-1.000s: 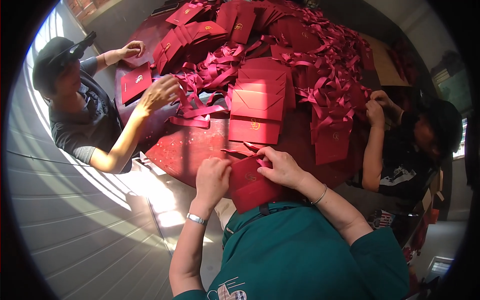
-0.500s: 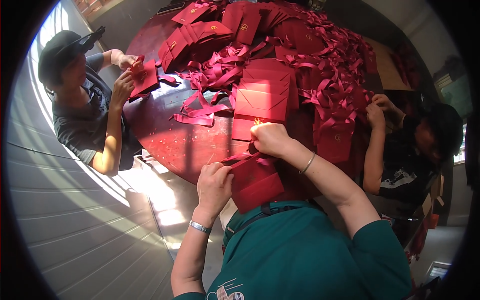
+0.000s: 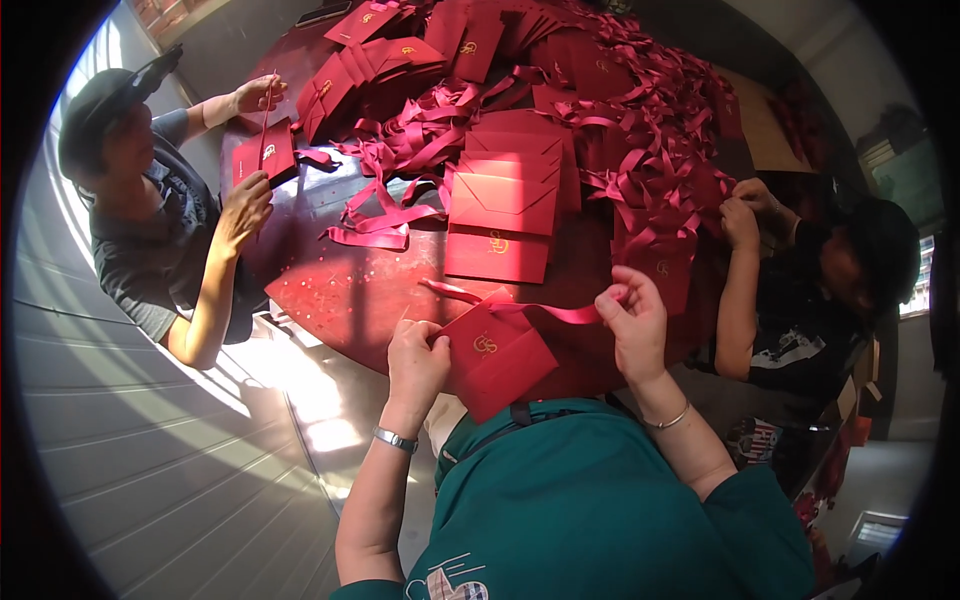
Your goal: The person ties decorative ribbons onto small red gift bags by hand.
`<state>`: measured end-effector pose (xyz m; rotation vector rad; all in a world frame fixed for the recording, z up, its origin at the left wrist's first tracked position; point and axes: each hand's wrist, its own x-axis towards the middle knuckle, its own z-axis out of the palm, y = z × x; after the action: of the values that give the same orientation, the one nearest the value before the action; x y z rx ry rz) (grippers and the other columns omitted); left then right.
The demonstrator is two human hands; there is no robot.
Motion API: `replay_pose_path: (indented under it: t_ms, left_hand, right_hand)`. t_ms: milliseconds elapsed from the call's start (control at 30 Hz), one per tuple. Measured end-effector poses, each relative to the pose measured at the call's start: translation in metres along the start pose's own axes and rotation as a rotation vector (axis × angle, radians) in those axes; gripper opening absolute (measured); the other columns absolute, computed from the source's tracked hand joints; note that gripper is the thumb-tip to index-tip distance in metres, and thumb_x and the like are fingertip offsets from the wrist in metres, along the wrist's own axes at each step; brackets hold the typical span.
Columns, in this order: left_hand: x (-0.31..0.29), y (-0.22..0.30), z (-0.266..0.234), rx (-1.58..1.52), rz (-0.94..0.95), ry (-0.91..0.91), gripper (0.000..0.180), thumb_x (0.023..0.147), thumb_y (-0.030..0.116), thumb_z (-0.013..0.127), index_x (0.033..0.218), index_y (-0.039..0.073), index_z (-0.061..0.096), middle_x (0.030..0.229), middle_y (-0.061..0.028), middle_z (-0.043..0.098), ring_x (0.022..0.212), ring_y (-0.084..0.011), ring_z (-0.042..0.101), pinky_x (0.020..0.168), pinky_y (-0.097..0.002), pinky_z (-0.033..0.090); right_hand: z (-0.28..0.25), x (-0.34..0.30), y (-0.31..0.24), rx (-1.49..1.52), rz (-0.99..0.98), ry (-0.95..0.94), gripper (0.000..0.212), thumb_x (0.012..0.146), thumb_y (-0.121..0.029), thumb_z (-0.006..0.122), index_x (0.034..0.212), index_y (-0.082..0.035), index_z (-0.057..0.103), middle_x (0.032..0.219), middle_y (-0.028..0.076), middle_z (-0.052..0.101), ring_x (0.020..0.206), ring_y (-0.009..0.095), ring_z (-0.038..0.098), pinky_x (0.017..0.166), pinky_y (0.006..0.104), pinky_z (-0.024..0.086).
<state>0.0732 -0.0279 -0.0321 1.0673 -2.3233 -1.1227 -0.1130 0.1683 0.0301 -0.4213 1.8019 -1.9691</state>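
Observation:
My left hand (image 3: 417,362) grips the left edge of a small red paper bag (image 3: 497,357) with a gold emblem, tilted at the table's near edge by my waist. Out to the right, my right hand (image 3: 636,322) pinches the end of a dark pink ribbon (image 3: 560,313) between thumb and fingers. That ribbon runs across from the bag's upper edge. Another stretch of ribbon lies beyond the bag, toward the upper left. Just past my hands, a row of overlapping red bags (image 3: 503,215) lies on the table, the nearest showing a gold emblem.
The dark red round table (image 3: 335,290) carries a big heap of loose ribbons (image 3: 640,130) and stacked red bags (image 3: 370,65). At the left a person in a cap (image 3: 150,200) handles a bag and ribbon. Another capped person (image 3: 800,290) works with ribbon at the right.
My right hand has moved right from above the bag, drawing the ribbon out sideways. The bag's emblem now shows plainly. The left person's hands have spread apart, stretching a ribbon.

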Motion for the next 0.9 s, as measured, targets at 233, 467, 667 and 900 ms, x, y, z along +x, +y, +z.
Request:
replay_pose_path:
  t_ms: [233,467,667,900]
  left_hand:
    - [-0.002,0.005,0.009,0.022,0.028,0.023,0.012,0.074,0.007,0.068,0.082,-0.001,0.067,0.079,-0.0147,0.06,0.076,-0.0292,0.061,0.072,-0.0369,0.05]
    - [-0.001,0.004,0.007,0.006,0.01,0.005,0.012,0.074,0.008,0.068,0.083,-0.001,0.068,0.08,-0.0147,0.061,0.077,-0.0292,0.061,0.073,-0.037,0.05]
    - [-0.002,-0.002,0.007,-0.019,0.029,0.0,0.013,0.075,0.008,0.069,0.085,0.0,0.068,0.081,-0.0146,0.061,0.077,-0.0284,0.062,0.072,-0.0361,0.05]
    - [0.002,0.001,0.002,-0.358,-0.207,-0.112,0.015,0.082,0.011,0.067,0.092,-0.001,0.068,0.081,-0.0062,0.065,0.067,-0.0135,0.059,0.062,-0.0266,0.047]
  right_hand:
    - [0.015,-0.038,-0.012,-0.385,-0.629,-0.498,0.012,0.082,0.0,0.067,0.094,-0.002,0.064,0.091,0.012,0.063,0.078,0.021,0.061,0.068,0.0305,0.05]
    - [0.038,-0.05,-0.013,-0.526,-0.614,-0.867,0.036,0.077,0.002,0.065,0.112,0.001,0.06,0.104,0.016,0.064,0.087,0.033,0.066,0.076,0.038,0.056]
    - [0.033,-0.049,-0.003,-0.602,-0.687,-0.96,0.033,0.075,0.001,0.063,0.107,-0.004,0.063,0.101,0.01,0.066,0.082,0.026,0.068,0.067,0.0324,0.057]
    - [0.042,-0.049,-0.005,-0.695,-0.779,-0.903,0.019,0.068,-0.008,0.074,0.085,-0.01,0.066,0.082,0.002,0.069,0.069,0.02,0.068,0.056,0.0296,0.054]
